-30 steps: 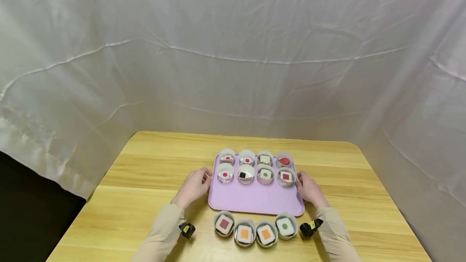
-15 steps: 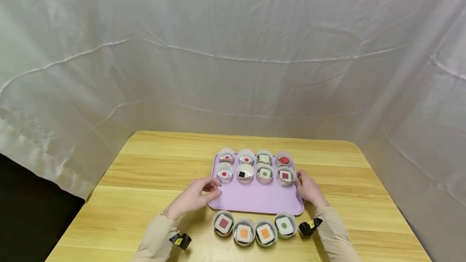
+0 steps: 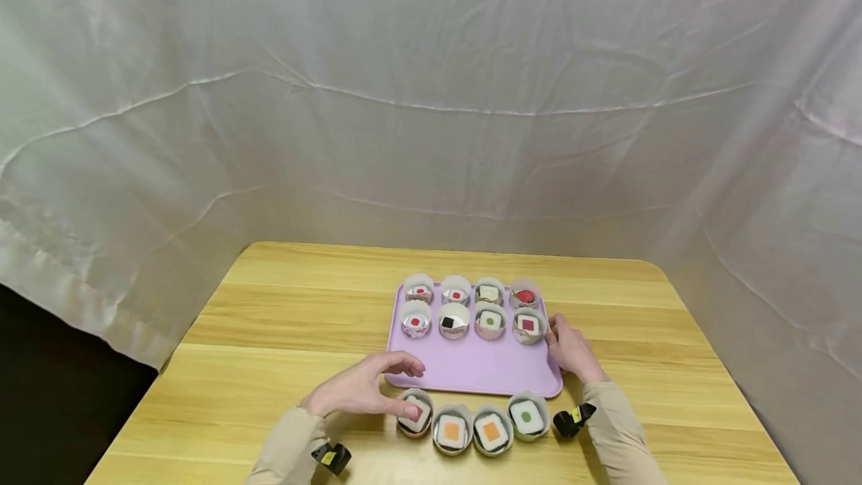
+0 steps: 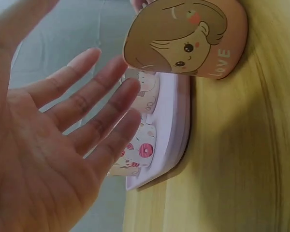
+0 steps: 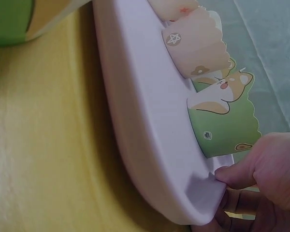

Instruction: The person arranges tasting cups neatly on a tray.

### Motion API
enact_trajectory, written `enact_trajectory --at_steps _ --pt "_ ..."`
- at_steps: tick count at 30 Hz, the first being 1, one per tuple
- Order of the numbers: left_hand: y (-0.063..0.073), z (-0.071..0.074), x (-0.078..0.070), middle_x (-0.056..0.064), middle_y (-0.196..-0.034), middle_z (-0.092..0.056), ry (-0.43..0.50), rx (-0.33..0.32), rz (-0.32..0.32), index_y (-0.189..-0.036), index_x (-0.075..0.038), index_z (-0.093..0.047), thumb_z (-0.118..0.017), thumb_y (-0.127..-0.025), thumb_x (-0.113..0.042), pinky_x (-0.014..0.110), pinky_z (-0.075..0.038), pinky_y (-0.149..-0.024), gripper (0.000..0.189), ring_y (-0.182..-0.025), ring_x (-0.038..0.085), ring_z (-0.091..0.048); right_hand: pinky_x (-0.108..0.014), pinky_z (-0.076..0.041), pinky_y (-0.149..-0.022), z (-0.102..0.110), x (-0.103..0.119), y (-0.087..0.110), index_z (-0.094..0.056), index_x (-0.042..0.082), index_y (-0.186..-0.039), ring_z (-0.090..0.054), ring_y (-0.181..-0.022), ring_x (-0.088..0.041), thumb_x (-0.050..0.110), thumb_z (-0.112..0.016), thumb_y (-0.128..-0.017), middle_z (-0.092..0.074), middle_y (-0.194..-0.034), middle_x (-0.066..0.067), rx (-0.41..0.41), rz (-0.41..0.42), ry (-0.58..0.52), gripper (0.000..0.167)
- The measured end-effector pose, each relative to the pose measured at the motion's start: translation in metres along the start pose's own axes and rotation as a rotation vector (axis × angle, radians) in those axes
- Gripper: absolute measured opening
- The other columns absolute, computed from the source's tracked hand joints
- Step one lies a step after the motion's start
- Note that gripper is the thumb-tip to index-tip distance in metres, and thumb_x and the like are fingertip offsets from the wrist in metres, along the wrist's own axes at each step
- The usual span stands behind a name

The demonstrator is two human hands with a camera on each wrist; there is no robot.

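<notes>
My left hand [image 3: 360, 388] is spread beside the leftmost front paper cup [image 3: 423, 429], its thumb over a white square piece with a dark red centre. In the left wrist view, that cup [image 4: 183, 41] carries a cartoon face, and the fingers [image 4: 104, 121] are extended, holding nothing. My right hand [image 3: 571, 350] grips the right edge of the lilac tray [image 3: 465, 371]. In the right wrist view, its thumb [image 5: 241, 173] lies on the tray's rim, other fingers outside and below. Two rows of paper cups with small pieces fill the tray's far half.
Two cups with orange-centred pieces, a middle-left cup [image 3: 452, 451] and a middle-right cup [image 3: 494, 449], stand before the tray. A cup with a green-dotted piece [image 3: 527, 418] is to their right. Pale cloth [image 3: 431, 163] hangs round the wooden table [image 3: 256, 373].
My left hand has let go of the tray's left edge, opened, and come nearer me, towards the leftmost front cup. My right hand stays on the tray, and the cups look unmoved.
</notes>
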State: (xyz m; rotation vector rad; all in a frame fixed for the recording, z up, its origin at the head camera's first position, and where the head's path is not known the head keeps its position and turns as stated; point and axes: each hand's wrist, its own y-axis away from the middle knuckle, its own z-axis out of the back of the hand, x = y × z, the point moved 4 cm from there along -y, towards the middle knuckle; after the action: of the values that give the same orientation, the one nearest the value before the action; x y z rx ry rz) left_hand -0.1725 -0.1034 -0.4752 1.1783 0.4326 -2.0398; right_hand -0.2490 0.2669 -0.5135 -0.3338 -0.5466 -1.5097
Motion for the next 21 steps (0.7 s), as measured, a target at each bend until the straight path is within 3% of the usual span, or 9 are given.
enact_trajectory --at_steps 10,21 --pt "0.002 -0.014 0.005 0.000 -0.132 -0.063 0.119 0.147 0.029 -0.135 -0.011 -0.056 -0.091 -0.072 -0.022 0.029 -0.041 -0.113 0.073 -0.124 0.015 -0.058 -0.038 -0.049 -0.064 0.000 -0.001 -0.001 -0.048 -0.003 -0.124 -0.064 -0.082 -0.031 0.011 -0.046 -0.102 -0.066 -0.102 -0.027 -0.001 -0.002 0.009 0.026" --pt "-0.003 -0.021 0.010 -0.002 -0.132 -0.063 0.128 0.176 0.016 -0.137 -0.013 -0.053 -0.091 -0.070 -0.013 0.023 -0.038 -0.113 0.076 -0.124 0.008 -0.057 -0.035 -0.047 -0.061 0.000 0.001 0.000 -0.048 -0.004 -0.125 -0.063 -0.079 -0.029 0.011 -0.046 -0.102 -0.066 -0.100 -0.027 0.000 -0.004 0.001 0.027"
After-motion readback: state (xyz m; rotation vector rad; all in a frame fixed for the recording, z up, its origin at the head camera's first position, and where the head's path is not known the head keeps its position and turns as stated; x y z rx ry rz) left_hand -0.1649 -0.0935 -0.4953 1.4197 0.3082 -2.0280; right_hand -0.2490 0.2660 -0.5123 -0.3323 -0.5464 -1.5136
